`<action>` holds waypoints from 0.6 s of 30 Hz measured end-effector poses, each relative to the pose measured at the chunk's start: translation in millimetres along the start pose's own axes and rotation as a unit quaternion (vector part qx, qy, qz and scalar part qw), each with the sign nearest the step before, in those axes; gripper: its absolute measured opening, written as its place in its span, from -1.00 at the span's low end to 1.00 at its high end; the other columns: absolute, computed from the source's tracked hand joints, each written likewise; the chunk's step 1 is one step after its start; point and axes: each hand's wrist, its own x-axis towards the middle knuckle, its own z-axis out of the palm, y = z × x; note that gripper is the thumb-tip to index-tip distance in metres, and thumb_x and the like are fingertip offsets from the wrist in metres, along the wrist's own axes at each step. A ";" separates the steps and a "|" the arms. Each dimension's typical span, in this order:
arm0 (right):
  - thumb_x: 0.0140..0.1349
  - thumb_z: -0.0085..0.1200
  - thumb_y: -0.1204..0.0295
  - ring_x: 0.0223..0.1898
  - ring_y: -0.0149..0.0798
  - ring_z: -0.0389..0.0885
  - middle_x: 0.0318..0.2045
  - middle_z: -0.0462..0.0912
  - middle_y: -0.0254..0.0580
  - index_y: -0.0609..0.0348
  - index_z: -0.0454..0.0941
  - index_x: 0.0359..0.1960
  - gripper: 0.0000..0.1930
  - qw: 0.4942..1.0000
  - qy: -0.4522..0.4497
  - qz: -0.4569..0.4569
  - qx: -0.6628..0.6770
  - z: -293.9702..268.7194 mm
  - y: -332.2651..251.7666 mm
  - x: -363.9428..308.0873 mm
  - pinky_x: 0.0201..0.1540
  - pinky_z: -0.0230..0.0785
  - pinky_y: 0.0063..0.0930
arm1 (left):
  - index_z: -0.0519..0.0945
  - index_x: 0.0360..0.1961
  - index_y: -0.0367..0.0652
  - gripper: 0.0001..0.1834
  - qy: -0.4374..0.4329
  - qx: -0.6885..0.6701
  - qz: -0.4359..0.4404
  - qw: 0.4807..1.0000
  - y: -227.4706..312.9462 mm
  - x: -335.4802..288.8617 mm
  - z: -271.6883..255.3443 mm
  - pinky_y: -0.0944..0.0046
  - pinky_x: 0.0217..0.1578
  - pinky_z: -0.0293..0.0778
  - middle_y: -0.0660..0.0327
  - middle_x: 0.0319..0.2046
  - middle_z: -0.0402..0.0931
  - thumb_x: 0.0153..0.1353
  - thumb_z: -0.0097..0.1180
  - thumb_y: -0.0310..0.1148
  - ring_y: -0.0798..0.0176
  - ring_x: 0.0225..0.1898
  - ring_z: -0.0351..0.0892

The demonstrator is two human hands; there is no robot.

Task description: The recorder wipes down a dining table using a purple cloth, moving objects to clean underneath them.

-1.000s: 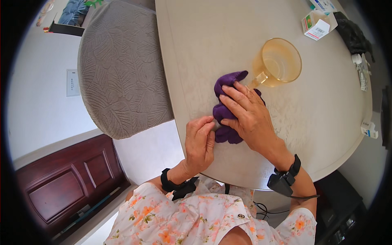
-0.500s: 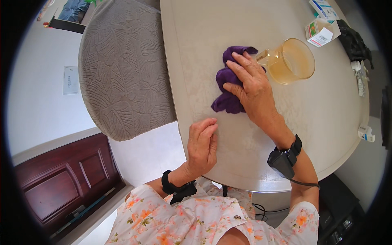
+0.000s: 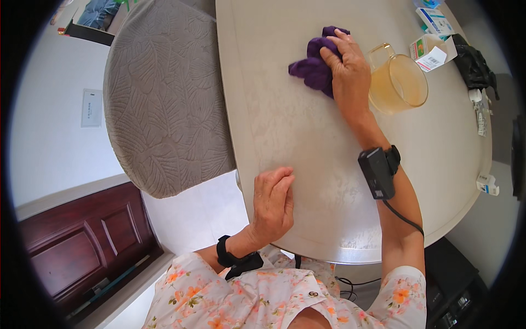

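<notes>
My right hand point(image 3: 350, 71) presses on a bunched purple cloth point(image 3: 313, 70) on the pale tabletop, its fingers over the cloth's right part. Close beside that hand stands a clear amber glass mug point(image 3: 402, 85), its handle toward the far side. The mug looks empty or holds something clear; I cannot tell which. Near the table's front left edge rests my left hand point(image 3: 272, 205), fingers curled together with nothing in them. Faint streaks show on the table point(image 3: 312, 159) between my hands.
Along the table's right edge lie an opened small carton point(image 3: 433, 52), a white and blue box point(image 3: 434, 21), a black bag point(image 3: 472, 63), blister packs point(image 3: 481, 112) and another small box point(image 3: 487, 185). A grey covered chair point(image 3: 167, 104) stands against the left side.
My right hand and the purple cloth have slid away from me across the table. The mug has turned, its handle now pointing farther away. My left hand has hardly moved.
</notes>
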 end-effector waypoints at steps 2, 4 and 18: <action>0.21 0.16 0.35 0.14 0.07 0.50 0.05 0.60 0.04 0.29 0.63 -0.13 -0.72 0.999 0.032 -0.016 0.017 6.2 8.7 13.4 0.21 0.29 -0.21 | 0.48 -0.13 -0.44 -0.61 -0.008 0.013 -0.003 1.000 1.2 -1.4 1.0 0.02 -0.10 0.38 -0.11 -0.07 0.46 -0.07 0.09 -0.78 -0.13 -0.12 0.46; 0.23 0.15 0.32 0.04 0.01 0.59 -0.04 0.65 0.02 0.32 0.64 -0.18 -0.71 0.990 0.069 0.054 0.110 14.7 14.6 26.0 0.12 0.36 -0.28 | 0.48 -0.13 -0.44 -0.60 -0.010 0.017 -0.001 1.000 1.3 -0.8 1.0 0.01 -0.10 0.38 -0.11 -0.07 0.46 -0.09 0.09 -0.78 -0.13 -0.12 0.46; -0.09 0.35 0.14 0.01 -0.02 0.57 -0.12 0.67 -0.06 0.19 0.67 -0.29 -0.58 0.989 -0.078 -0.115 0.052 30.5 5.7 41.6 0.12 0.37 -0.23 | 0.49 -0.12 -0.40 -0.60 -0.041 0.044 0.014 0.998 6.8 7.1 0.8 0.04 -0.07 0.35 -0.08 -0.08 0.48 -0.07 0.04 -0.77 -0.12 -0.10 0.43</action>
